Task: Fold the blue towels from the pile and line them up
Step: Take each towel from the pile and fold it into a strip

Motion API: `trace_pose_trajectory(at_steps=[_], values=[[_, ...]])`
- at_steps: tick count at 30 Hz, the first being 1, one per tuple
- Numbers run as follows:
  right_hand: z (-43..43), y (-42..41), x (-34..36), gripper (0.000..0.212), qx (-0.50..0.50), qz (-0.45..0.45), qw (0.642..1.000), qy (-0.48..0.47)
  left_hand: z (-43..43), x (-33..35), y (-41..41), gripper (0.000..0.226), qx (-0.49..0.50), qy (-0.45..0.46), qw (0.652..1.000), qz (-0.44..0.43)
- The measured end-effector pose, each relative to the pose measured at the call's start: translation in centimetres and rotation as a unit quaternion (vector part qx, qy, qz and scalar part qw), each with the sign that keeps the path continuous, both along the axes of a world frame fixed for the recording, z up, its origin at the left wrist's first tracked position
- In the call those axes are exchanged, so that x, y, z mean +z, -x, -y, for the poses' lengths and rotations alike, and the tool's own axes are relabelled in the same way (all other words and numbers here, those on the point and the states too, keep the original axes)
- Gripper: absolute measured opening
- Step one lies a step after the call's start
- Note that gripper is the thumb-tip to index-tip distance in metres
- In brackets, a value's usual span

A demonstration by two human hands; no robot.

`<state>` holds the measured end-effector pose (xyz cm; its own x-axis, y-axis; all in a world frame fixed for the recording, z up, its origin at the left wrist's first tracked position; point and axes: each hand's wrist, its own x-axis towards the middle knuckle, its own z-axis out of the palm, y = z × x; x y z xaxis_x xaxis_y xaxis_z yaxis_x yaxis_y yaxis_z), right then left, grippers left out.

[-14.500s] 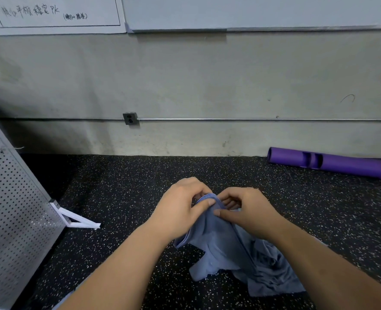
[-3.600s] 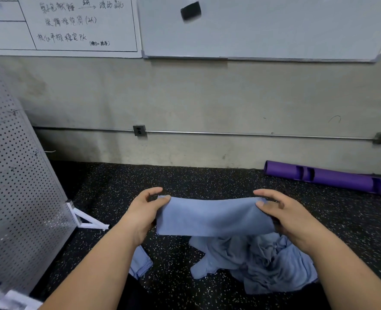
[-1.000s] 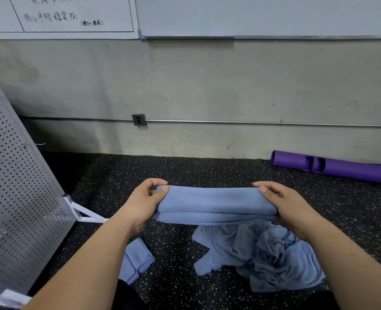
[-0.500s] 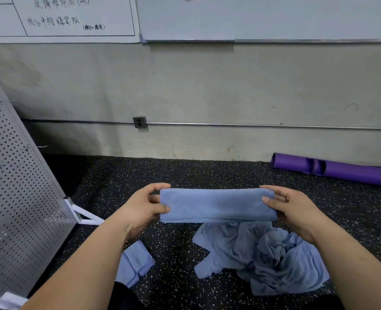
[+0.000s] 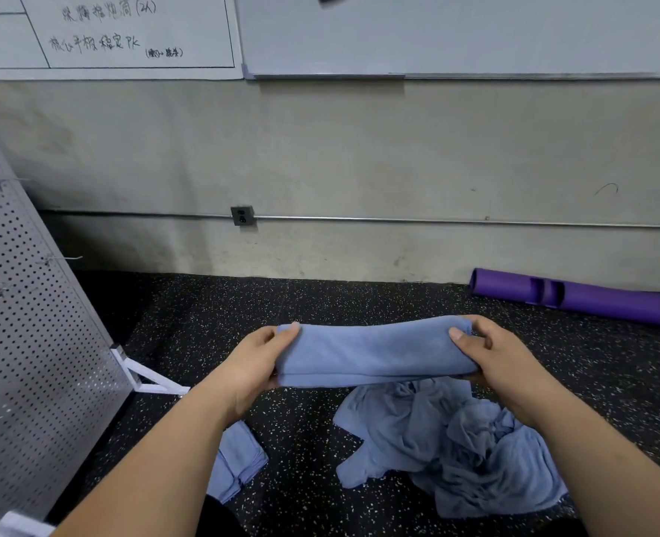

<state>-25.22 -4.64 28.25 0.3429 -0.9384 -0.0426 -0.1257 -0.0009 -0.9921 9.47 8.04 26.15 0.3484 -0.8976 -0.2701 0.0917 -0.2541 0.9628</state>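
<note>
Grip: L hand (image 5: 254,366), R hand (image 5: 503,362) pinch towel (image 5: 374,352) ends, thumbs atop.

Quick tally: one held towel (image 5: 371,352), one folded bundle (image 5: 239,459) on the floor, one crumpled pile (image 5: 456,439), one purple tube (image 5: 592,300), one pegboard (image 5: 29,343), two whiteboards (image 5: 126,52) (image 5: 475,32).

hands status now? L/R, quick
Left hand: closed on the left end of the folded blue towel.
Right hand: closed on the right end of the same towel, thumb on top.
</note>
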Motion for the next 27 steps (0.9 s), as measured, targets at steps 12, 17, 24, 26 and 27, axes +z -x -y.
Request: trace_pose_trajectory(at_steps=[12, 17, 24, 26, 27], values=[[1.4, 1.1, -1.2, 0.019, -0.030, 0.006, 0.999, -0.036, -0.5, 0.0, -0.8, 0.021, -0.033, 0.061, 0.997, 0.022], [1.9, 1.4, -1.7, 0.022, -0.027, 0.013, 0.999, -0.040, -0.6, 0.1, -0.9, 0.032, -0.041, 0.085, 0.995, 0.033], [1.7, 1.5, -1.9, 0.024, -0.003, -0.064, 0.998, 0.016, -0.8, 0.0, -0.8, 0.030, -0.017, 0.092, 0.991, 0.093], [1.2, 1.1, -1.6, 0.021, -0.011, -0.100, 0.994, 0.049, -0.8, 0.0, -0.6, 0.029, 0.003, 0.091, 0.988, 0.127], [1.0, 0.9, -1.6, 0.021, -0.019, -0.119, 0.990, 0.069, -0.7, 0.1, -0.5, 0.029, 0.014, 0.090, 0.985, 0.148]])
